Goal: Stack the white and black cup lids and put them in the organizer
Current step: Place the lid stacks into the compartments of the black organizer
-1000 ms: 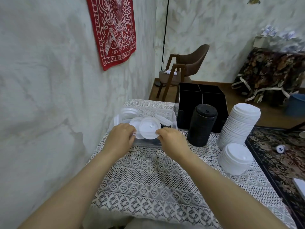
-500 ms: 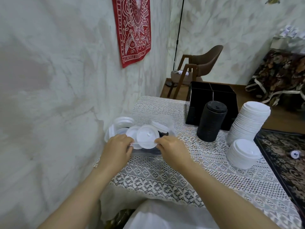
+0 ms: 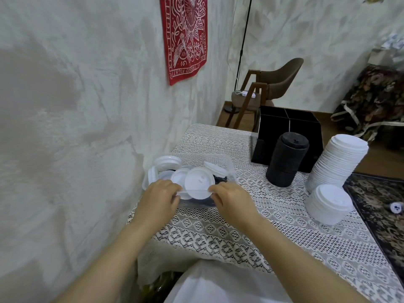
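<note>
The step in hand looks like gathering the loose lids for stacking. Both hands are at the near edge of a clear tub (image 3: 231, 171) that sits on the table (image 3: 240, 226) against the wall. The left hand (image 3: 158, 199) and right hand (image 3: 229, 199) have their fingers curled in, and the fingertips seem to pinch the tub's near rim from either side. It could instead be the white lid (image 3: 199, 182) standing tilted just behind that rim, and the view does not settle which. More white lids lie jumbled in the tub, and a few black lids (image 3: 219, 179) show dark beneath them. To the right stand a black stack (image 3: 286, 160), a tall white stack (image 3: 336, 162) and a short white stack (image 3: 328, 203). The black organizer (image 3: 288, 127) is just behind the black stack, and nothing can be seen in its compartments from here. So the sorting seems well along, but nothing is filed yet. The next move probably calls for drawing the tub closer or lifting a lid out. Each lid then has to be seated squarely on the stack of its own colour, since the tall white one already leans.
</note>
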The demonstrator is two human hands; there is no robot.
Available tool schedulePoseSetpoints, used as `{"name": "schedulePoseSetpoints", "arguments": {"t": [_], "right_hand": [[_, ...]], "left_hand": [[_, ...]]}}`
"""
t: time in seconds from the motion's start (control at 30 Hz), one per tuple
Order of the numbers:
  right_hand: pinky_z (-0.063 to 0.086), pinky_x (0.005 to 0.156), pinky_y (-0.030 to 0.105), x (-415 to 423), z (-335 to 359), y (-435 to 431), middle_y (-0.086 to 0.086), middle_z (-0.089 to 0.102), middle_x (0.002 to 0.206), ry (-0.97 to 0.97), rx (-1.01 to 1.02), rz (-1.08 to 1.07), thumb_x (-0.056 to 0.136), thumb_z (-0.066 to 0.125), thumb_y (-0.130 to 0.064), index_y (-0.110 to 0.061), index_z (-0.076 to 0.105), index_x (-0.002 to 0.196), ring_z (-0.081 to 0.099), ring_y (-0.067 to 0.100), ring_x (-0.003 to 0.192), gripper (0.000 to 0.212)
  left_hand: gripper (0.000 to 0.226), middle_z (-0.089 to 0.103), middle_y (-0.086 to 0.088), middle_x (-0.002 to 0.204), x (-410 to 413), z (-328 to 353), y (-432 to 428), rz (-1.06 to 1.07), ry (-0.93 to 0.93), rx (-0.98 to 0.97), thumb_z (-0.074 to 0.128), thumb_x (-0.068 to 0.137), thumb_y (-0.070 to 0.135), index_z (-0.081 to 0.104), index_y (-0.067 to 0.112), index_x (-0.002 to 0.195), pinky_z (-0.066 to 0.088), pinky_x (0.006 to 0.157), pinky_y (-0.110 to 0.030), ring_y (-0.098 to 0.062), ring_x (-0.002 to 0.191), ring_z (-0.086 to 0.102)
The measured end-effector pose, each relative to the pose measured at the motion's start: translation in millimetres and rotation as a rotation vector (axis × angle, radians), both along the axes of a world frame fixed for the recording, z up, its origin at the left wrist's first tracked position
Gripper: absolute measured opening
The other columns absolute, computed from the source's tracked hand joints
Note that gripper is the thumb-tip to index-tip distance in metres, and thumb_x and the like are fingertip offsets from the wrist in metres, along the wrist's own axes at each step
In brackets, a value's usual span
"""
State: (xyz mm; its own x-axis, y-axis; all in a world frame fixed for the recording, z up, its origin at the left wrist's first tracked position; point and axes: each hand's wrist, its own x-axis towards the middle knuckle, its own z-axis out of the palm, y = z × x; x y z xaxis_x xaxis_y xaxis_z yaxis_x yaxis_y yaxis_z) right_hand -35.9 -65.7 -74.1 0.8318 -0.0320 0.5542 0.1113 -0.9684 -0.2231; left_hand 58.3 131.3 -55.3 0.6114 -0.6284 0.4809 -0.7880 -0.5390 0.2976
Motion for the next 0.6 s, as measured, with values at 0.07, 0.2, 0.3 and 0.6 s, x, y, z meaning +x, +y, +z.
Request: {"name": "schedulePoseSetpoints", "arguments": {"t": [0.07,0.2,0.3,0.6], "right_hand": [[0.058,0.064,0.042,-3,8,2,0.002,0.071,0.088,0.046,0.044,0.007,0.088,0.058,-0.024,-0.011,0.071,0.108,0.064,0.021,0.074,0.026],[0.051,0.089,0.038,9,39,3,-0.005,0.053,0.134,0.176,0.171,-0.064,0.096,0.047,-0.045,-0.024,0.049,0.137,0.051,0.015,0.118,0.046],[0.039,0.107,0.044,36,56,-5,-0.001,0.031,0.153,0.381,0.215,-0.1,0.092,0.058,-0.043,-0.028,0.028,0.15,0.033,0.021,0.138,0.067],[0.037,0.107,0.059,84,52,-10,0.009,0.015,0.159,0.878,0.187,-0.161,0.076,0.077,-0.049,-0.032,0.005,0.155,0.03,0.038,0.141,0.108]], "left_hand": [[0.017,0.069,-0.002,0.079,-1,6,1,0.009,0.009,-0.013,0.064,0.082,0.023,0.073,0.01,0.086,0.054,0.07,-0.038,-0.024,0.077,0.061],[0.05,0.062,-0.005,0.112,11,23,-2,0.12,0.083,-0.047,0.041,0.083,0.045,0.067,0.013,0.111,0.043,0.083,-0.036,-0.027,0.103,0.055],[0.058,0.037,-0.011,0.145,31,34,-10,0.223,0.245,0.041,0.056,0.089,0.037,0.043,0.016,0.141,0.034,0.104,-0.04,-0.032,0.131,0.037],[0.092,0.029,-0.013,0.152,60,42,-35,0.325,0.346,0.536,0.057,0.082,0.055,0.007,0.024,0.153,0.032,0.106,-0.042,-0.034,0.135,0.035]]}}
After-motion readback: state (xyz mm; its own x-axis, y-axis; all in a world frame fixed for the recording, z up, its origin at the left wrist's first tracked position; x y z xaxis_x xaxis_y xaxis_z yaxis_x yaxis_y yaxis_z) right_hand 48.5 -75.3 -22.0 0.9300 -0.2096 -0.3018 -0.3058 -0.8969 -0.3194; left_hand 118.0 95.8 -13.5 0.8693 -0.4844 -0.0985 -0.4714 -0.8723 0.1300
